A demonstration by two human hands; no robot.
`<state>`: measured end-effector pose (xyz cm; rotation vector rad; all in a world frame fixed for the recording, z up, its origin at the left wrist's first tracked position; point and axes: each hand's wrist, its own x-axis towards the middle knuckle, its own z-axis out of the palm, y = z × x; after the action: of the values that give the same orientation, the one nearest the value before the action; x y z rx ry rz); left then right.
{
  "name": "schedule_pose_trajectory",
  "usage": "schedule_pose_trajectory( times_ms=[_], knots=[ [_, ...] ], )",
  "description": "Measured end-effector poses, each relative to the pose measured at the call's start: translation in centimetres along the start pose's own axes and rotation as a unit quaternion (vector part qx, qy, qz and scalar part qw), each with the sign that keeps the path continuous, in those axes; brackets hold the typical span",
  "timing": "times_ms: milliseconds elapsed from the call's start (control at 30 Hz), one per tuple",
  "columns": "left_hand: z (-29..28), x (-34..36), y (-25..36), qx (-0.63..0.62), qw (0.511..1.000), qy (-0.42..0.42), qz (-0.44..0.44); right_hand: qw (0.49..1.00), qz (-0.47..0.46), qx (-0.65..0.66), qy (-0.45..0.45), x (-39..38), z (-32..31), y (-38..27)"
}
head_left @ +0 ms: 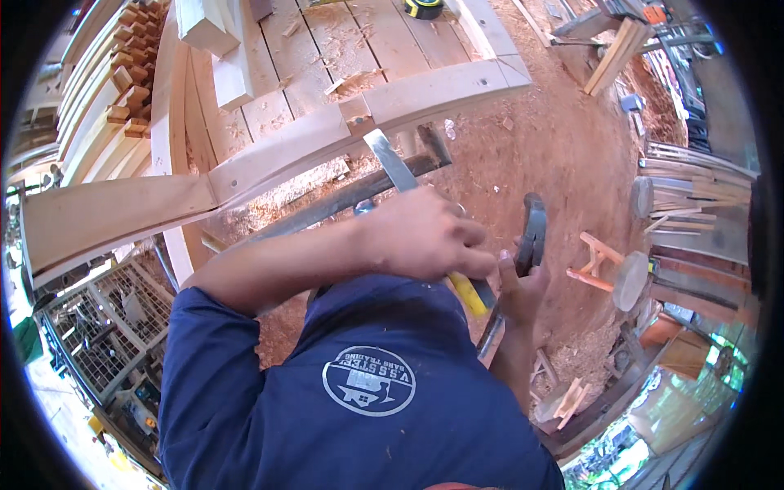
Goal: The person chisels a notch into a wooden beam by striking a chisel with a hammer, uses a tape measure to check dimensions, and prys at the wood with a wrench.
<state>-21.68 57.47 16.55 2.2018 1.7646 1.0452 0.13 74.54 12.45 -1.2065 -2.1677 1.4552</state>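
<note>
I see my left hand [425,237] closed around a chisel [392,161], fingers wrapped over its yellow handle [467,294], which pokes out below the knuckles toward my chest. The flat steel blade runs up and to the left from the fist, and its tip sits at the joint [357,114] where two curved timber rails [278,155] meet; I cannot tell whether the edge is actually touching the wood. My right hand [523,290] is just beside the left, gripping a hammer [532,233] by its shaft, thumb pointing up along it, the dark head curving above the fingers. The two hands are almost touching, the hammer head sitting just to the right of the chisel handle.

The rails form the near edge of a wooden frame with planks [327,49] laid across it, littered with chips. A yellow-and-black tape measure [424,7] lies on the planks at the far edge. A dark beam [343,200] runs under the frame, passing behind my left wrist. Below everything is ground covered in reddish sawdust [563,147]. To the right, a small wooden stool [608,265] stands well apart from my hands, with stacked lumber [694,184] beyond it. A stack of notched pale boards [106,98] lies at the left.
</note>
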Motion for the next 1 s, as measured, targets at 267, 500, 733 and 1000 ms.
schedule_pose_trajectory(
  times_ms=[267,500,733,1000],
  knots=[
    [2.3,-2.8,-1.3,0.041,0.999,-0.004,-0.023,0.999,0.007,0.033,-0.011,-6.6,-0.9,1.8],
    [3.2,-3.9,-1.5,0.049,0.999,-0.017,-0.017,0.989,0.034,0.134,-0.045,-8.6,-1.9,-2.4],
    [3.6,-4.6,-1.1,0.027,0.998,0.018,0.052,0.967,0.219,0.106,-0.080,-10.8,2.6,3.3],
    [2.9,-5.4,-2.0,0.016,0.997,0.019,0.077,0.975,0.190,0.112,-0.009,-12.3,6.2,2.5]
  ],
)
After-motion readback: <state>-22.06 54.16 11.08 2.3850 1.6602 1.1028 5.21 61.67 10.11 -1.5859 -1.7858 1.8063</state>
